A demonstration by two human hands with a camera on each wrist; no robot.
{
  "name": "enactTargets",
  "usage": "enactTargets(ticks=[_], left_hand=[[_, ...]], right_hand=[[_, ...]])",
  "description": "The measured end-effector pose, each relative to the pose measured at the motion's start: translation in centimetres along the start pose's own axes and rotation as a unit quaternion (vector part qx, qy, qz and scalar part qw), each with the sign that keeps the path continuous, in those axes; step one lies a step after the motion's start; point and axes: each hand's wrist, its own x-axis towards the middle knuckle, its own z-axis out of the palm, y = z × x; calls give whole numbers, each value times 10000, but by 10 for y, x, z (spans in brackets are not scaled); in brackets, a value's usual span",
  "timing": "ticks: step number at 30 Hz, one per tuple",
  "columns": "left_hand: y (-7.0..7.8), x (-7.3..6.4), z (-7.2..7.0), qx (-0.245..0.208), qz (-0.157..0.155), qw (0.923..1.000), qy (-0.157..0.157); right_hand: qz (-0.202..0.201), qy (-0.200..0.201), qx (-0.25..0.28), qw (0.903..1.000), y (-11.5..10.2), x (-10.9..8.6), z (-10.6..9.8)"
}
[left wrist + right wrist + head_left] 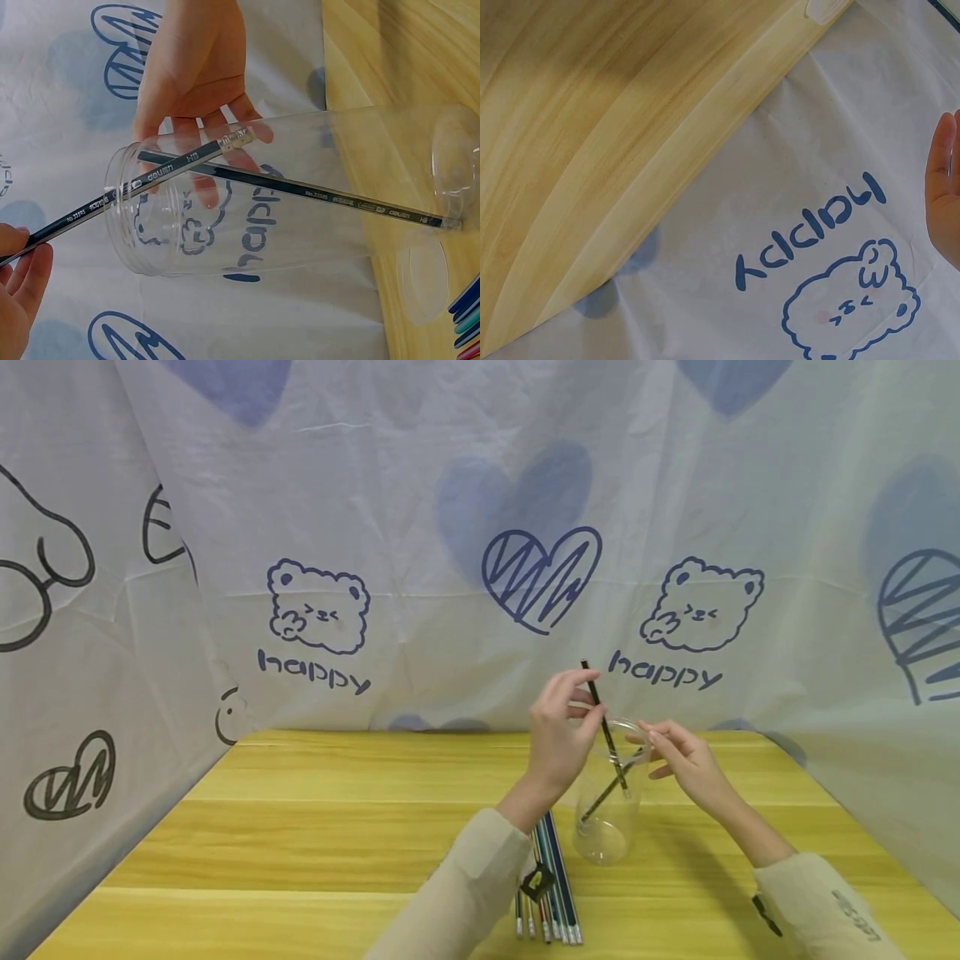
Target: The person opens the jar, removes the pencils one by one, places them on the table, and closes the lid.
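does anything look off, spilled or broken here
No, nothing stands out. The slim black pencil resting inside the clear cylindrical jar leans diagonally, but that seems natural in so wide a jar. The thin multicoloured pencils lie side by side on the yellow wood-grain table, and no spill or damage shows.

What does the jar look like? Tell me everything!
The jar is tall, round and see-through, like clear plastic or glass, with an open mouth. It stands roughly upright on the table. One pencil leans inside; the left hand holds another partly in, eraser first. The right hand holds the jar near its top.
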Motion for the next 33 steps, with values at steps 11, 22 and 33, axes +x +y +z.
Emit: enactTargets(ticks=[11,22,33], left_hand=[[3,7,-7,-251,123,9989,368],[5,16,-19,-236,226,9964,789],[10,28,-33,-416,232,9932,1060]], right_hand=[[-25,18,-6,10000,-1,0,1],[-13,8,11,10000,-1,-1,1],[-40,15,42,10000,-1,-1,1]])
